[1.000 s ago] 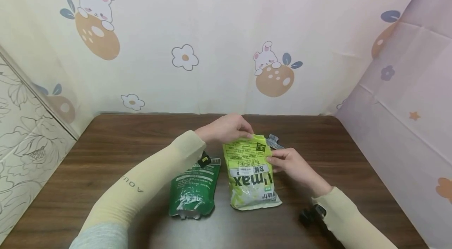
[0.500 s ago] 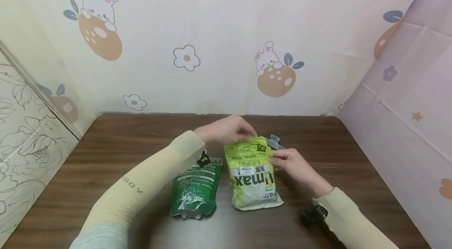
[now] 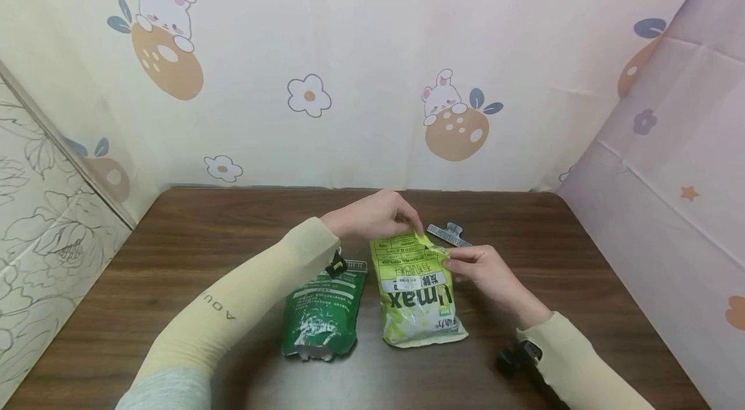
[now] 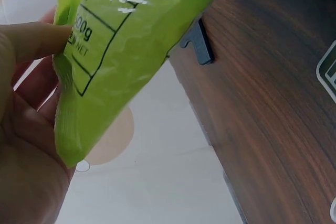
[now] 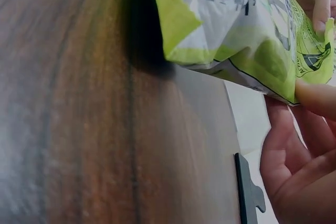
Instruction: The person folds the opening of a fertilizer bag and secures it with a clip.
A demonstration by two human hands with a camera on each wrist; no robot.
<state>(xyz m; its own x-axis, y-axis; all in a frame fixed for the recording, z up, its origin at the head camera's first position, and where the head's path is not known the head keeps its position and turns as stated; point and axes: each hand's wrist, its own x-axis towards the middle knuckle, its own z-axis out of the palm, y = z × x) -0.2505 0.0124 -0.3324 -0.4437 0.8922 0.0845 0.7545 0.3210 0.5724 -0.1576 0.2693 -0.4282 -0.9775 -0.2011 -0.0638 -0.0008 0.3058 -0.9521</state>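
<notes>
One pale printed backdrop (image 3: pixel 361 138) at the far side, with lettering cut off at the top. Before it, a brown wood table (image 3: pixel 204 229), near edge out of frame. Across the left, a cream left sleeve (image 3: pixel 244 300), partly covering the far end of a green bag (image 3: pixel 320 323). Just right of that, apart from it, a yellow-green bag (image 3: pixel 414 303): long axis running near to far, near end slanting slightly right, large print upside down from the head view, small print too fine to read. At its far edge, a left hand (image 3: pixel 378 215), thumb and fingers closely pinching the film and hiding part of it. At its far-right corner, creased and folded, a right hand (image 3: pixel 480 271), likewise narrow, thumb on the edge; exact curl of the other fingers hard to make out. Just beyond, a grey clip (image 3: pixel 449 235) on the table.
</notes>
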